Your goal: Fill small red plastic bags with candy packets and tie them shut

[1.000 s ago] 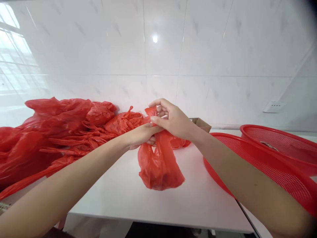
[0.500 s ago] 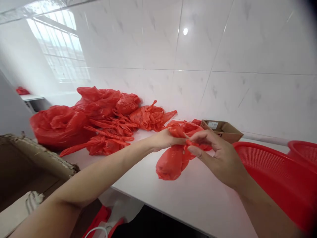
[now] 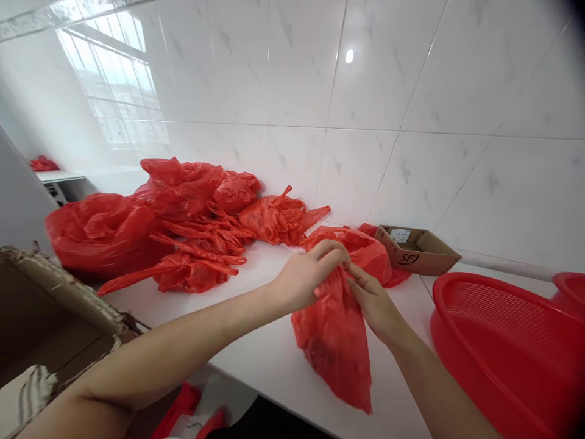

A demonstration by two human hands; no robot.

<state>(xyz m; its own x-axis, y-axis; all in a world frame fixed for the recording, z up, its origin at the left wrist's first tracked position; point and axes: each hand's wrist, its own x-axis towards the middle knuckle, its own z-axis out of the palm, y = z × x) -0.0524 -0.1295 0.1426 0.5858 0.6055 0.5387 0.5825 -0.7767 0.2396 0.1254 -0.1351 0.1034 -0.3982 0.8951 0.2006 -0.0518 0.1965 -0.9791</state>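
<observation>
A red plastic bag [image 3: 336,335] lies on the white table [image 3: 269,360], its top gathered between both hands. My left hand [image 3: 307,272] pinches the bag's top from the left, fingers closed on the plastic. My right hand [image 3: 375,302] grips the same bunched top from the right. The bag's body stretches toward me and hangs near the table's front edge. Something dark seems to sit inside it, but I cannot make it out.
A heap of red plastic bags [image 3: 173,225] covers the table's far left. A small open cardboard box [image 3: 418,250] stands by the tiled wall. A red mesh basket [image 3: 507,341] sits at right, a torn cardboard box [image 3: 55,311] at lower left.
Both hands have come closer together on the bag's top. The bag now lies stretched out longer toward the front edge. The view has shifted slightly.
</observation>
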